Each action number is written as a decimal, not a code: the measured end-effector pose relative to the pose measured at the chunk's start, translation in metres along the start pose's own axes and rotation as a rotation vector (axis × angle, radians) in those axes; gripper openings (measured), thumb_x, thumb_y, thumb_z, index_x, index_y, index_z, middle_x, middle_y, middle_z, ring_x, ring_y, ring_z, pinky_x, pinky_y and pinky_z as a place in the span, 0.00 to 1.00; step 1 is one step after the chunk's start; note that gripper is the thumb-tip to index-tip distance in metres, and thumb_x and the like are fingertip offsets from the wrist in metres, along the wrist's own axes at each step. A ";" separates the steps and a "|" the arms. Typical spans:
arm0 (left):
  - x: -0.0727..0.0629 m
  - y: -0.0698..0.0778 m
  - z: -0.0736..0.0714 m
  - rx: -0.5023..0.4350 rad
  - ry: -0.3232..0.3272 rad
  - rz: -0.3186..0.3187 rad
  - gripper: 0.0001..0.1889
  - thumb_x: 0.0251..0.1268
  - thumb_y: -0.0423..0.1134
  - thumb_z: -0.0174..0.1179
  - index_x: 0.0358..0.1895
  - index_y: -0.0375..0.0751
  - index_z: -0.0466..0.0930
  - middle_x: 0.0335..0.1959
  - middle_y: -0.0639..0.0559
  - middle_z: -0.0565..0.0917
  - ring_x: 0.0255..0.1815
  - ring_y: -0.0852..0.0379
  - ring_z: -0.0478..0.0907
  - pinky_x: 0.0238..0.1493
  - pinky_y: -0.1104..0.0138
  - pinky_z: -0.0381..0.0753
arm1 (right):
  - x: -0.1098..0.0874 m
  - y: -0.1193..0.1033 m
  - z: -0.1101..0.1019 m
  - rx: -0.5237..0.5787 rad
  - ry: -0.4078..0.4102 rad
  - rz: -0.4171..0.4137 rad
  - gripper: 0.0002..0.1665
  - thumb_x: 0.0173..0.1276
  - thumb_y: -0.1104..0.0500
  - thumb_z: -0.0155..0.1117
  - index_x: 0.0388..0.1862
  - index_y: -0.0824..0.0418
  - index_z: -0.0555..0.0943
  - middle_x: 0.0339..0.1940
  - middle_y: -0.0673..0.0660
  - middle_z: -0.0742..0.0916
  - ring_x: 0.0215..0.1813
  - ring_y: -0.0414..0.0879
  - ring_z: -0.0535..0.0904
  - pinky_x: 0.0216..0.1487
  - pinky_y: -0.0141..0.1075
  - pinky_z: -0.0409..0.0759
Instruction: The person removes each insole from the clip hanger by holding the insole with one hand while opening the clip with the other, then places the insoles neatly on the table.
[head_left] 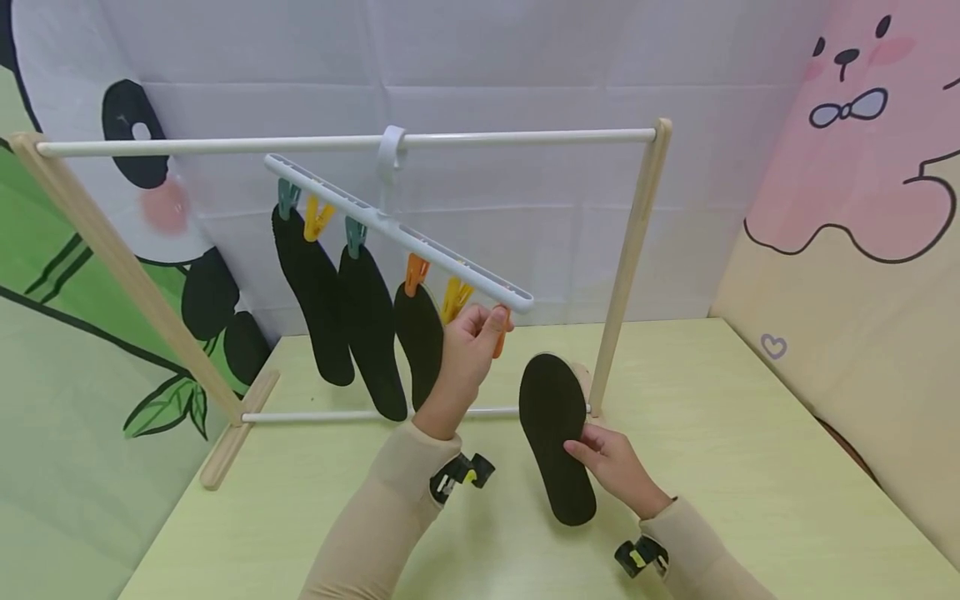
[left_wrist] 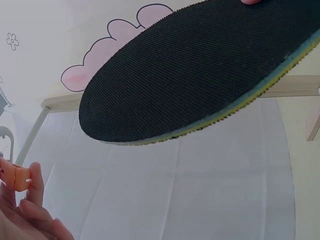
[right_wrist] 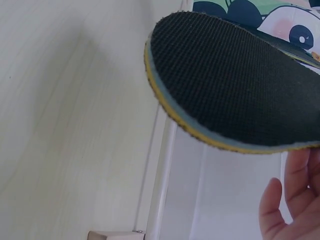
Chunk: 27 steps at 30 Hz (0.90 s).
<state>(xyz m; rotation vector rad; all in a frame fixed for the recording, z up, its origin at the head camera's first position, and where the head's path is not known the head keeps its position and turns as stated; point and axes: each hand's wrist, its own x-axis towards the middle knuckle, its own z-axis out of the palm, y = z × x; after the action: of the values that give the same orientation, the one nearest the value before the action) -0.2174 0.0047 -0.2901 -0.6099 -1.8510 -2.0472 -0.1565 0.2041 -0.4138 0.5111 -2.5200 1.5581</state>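
Observation:
My left hand [head_left: 465, 350] pinches an orange clothespin [head_left: 501, 333] at the near right end of a white clip hanger [head_left: 397, 229]; the left wrist view also shows this orange clothespin [left_wrist: 15, 176] between finger and thumb. My right hand [head_left: 618, 467] holds a black insole [head_left: 551, 417] by its side edge, thumb on the dark face. The insole stands nearly upright over the table, right of and below the clothespin. Its layered blue and yellow edge [right_wrist: 175, 112] shows in the right wrist view. Three more black insoles [head_left: 371, 333] hang from the hanger's teal and orange clips.
The hanger hooks over the white top rod [head_left: 510, 139] of a rack with wooden legs [head_left: 630, 267] and a lower white rod. Yellow clips [head_left: 455, 300] also hang from the hanger. Beneath is a pale wooden table [head_left: 750, 467]; printed cloth walls stand behind and beside it.

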 end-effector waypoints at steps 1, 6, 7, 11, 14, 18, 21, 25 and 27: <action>0.000 0.000 0.000 0.001 -0.001 0.000 0.11 0.70 0.28 0.53 0.31 0.18 0.71 0.12 0.59 0.68 0.15 0.64 0.61 0.21 0.72 0.57 | 0.000 0.000 0.000 -0.004 0.003 0.001 0.10 0.68 0.67 0.60 0.43 0.74 0.80 0.37 0.63 0.87 0.40 0.43 0.82 0.43 0.35 0.80; 0.000 0.000 0.000 -0.004 -0.004 -0.005 0.11 0.69 0.27 0.53 0.31 0.18 0.71 0.12 0.58 0.68 0.14 0.64 0.60 0.21 0.72 0.57 | -0.002 0.001 -0.001 -0.033 0.023 -0.014 0.08 0.67 0.68 0.61 0.40 0.73 0.81 0.35 0.62 0.87 0.38 0.39 0.80 0.42 0.36 0.80; 0.000 0.000 0.000 -0.004 -0.003 -0.008 0.11 0.69 0.27 0.53 0.31 0.18 0.71 0.12 0.58 0.68 0.14 0.64 0.60 0.21 0.72 0.57 | -0.002 0.001 -0.001 -0.039 0.025 -0.016 0.07 0.66 0.68 0.61 0.40 0.73 0.81 0.34 0.61 0.87 0.37 0.38 0.80 0.41 0.36 0.80; 0.000 0.001 0.000 -0.002 0.003 -0.010 0.11 0.70 0.27 0.53 0.31 0.19 0.72 0.12 0.59 0.68 0.15 0.64 0.60 0.21 0.72 0.57 | -0.002 0.002 -0.003 -0.057 0.040 -0.018 0.06 0.66 0.68 0.61 0.38 0.72 0.81 0.32 0.60 0.87 0.36 0.37 0.78 0.40 0.36 0.79; 0.001 0.001 0.000 0.000 0.002 0.009 0.11 0.70 0.27 0.53 0.31 0.19 0.71 0.12 0.59 0.68 0.14 0.64 0.60 0.20 0.72 0.57 | -0.001 0.003 -0.004 -0.052 0.043 -0.019 0.06 0.66 0.68 0.61 0.38 0.72 0.81 0.32 0.60 0.87 0.36 0.37 0.79 0.40 0.36 0.79; 0.001 0.002 0.000 -0.006 -0.003 0.029 0.11 0.69 0.26 0.53 0.30 0.18 0.71 0.12 0.58 0.67 0.14 0.65 0.60 0.19 0.73 0.56 | -0.001 0.003 -0.006 -0.034 0.046 -0.003 0.07 0.66 0.68 0.61 0.39 0.73 0.81 0.33 0.60 0.87 0.36 0.36 0.78 0.40 0.35 0.79; -0.001 0.002 0.000 -0.010 -0.006 0.012 0.11 0.69 0.26 0.53 0.31 0.18 0.71 0.12 0.57 0.67 0.13 0.64 0.60 0.19 0.73 0.55 | -0.003 0.004 -0.008 -0.020 0.047 0.038 0.07 0.66 0.68 0.61 0.39 0.73 0.81 0.32 0.60 0.86 0.32 0.36 0.75 0.35 0.33 0.77; -0.002 0.002 0.001 -0.005 -0.003 -0.007 0.11 0.69 0.27 0.53 0.31 0.18 0.71 0.12 0.57 0.67 0.14 0.64 0.59 0.19 0.72 0.55 | -0.005 0.003 -0.010 -0.004 0.039 0.064 0.09 0.67 0.67 0.60 0.41 0.74 0.80 0.33 0.61 0.86 0.33 0.37 0.76 0.36 0.33 0.77; -0.001 0.001 0.000 0.000 0.002 -0.005 0.11 0.69 0.27 0.53 0.31 0.18 0.71 0.12 0.58 0.67 0.14 0.64 0.59 0.19 0.72 0.55 | -0.005 0.003 -0.011 -0.002 0.036 0.058 0.10 0.68 0.66 0.60 0.43 0.75 0.80 0.36 0.62 0.86 0.37 0.38 0.79 0.39 0.34 0.78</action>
<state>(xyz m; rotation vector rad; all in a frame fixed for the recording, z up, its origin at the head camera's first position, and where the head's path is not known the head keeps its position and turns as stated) -0.2157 0.0049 -0.2895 -0.6037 -1.8530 -2.0502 -0.1533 0.2157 -0.4127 0.4100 -2.5310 1.5691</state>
